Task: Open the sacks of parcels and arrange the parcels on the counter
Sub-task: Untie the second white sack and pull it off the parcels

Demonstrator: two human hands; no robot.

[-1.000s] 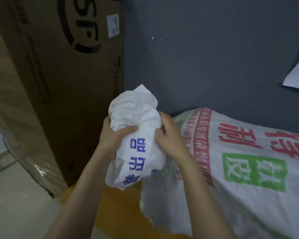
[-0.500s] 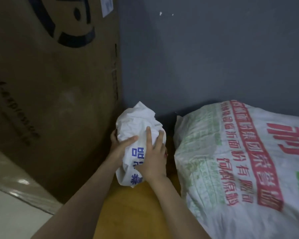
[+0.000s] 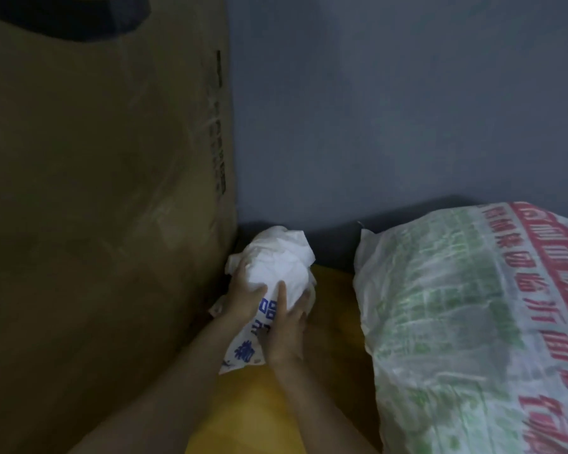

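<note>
Fingers point(image 3: 281, 294) of the right hand point(image 3: 286, 335) are lying over the front of a crumpled white bag point(image 3: 276, 257) and curling round its right side, while the left hand point(image 3: 243, 303) is clasping it from the left, thumb across the front. Both are gripping the bag low in the corner between a cardboard box point(image 3: 95, 208) and a grey wall point(image 3: 391, 109), over a yellow surface point(image 3: 259, 414); contact with it cannot be told. Blue Chinese characters are showing between the hands, one reading 品. A full sack point(image 3: 456, 322) is lying to the right, apart from the bag, bearing red characters and green print too blurred to read. Dark print on the box is unreadable.
</note>
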